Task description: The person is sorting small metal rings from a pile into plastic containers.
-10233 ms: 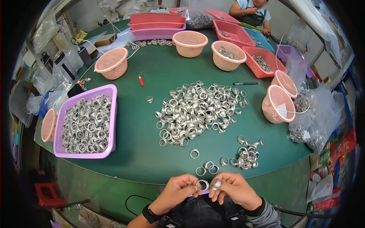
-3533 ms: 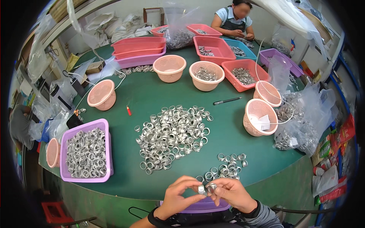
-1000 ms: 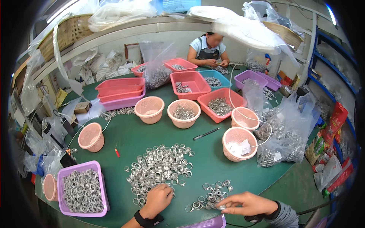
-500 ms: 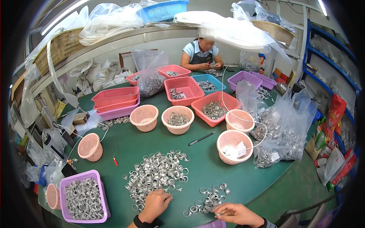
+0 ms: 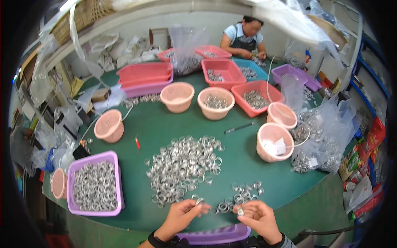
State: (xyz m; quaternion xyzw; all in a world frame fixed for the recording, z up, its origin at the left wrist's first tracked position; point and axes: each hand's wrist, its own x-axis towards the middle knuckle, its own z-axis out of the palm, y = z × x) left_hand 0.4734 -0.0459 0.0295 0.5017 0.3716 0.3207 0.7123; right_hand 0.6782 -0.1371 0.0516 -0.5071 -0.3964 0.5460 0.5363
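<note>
My left hand [image 5: 182,214] is at the near edge of the green table [image 5: 161,124], its fingertips pinching a metal ring [image 5: 200,202] by the big heap of silver rings [image 5: 184,167]. My right hand [image 5: 257,218] holds a small silver ring part [image 5: 240,212] between thumb and fingers, just below a smaller scatter of rings [image 5: 240,196]. A purple tray [image 5: 215,235] lies under both wrists at the table's edge.
A purple basket of rings [image 5: 96,188] stands at the left. Pink bowls [image 5: 273,141] and red and purple trays [image 5: 145,77] ring the far side, with clear bags of rings [image 5: 318,140] at the right. Another person [image 5: 244,39] works at the far end.
The camera has tilted down again. Both hands have come back from the ring piles toward the table's edge, each now pinching a ring part.
</note>
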